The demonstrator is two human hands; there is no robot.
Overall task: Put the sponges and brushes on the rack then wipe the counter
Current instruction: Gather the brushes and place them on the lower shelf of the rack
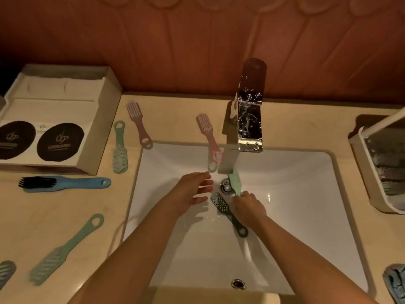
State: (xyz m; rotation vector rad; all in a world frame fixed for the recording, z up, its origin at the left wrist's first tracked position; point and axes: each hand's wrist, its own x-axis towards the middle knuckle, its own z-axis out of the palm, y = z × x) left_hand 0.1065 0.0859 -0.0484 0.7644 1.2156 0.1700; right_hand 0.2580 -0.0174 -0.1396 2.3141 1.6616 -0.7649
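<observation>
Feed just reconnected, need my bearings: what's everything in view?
mauve brush: 1, mauve, counter back left
pink brush: 1, pink, overhanging sink rim
small green brush: 1, green, left of sink
large green brush: 1, green, counter front
partial brush: 1, greenish, lower left edge
blue brush: 1, blue, counter left
dark brush: 1, black, in sink
mint brush: 1, light green, right hand
faucet: 1, chrome, behind sink
sink: 1, white, centre
rack: 1, white, counter right
cloth: 1, blue, lower right
tray: 1, beige, back left
left hand: 1, open, over sink
right hand: 1, gripping mint brush
</observation>
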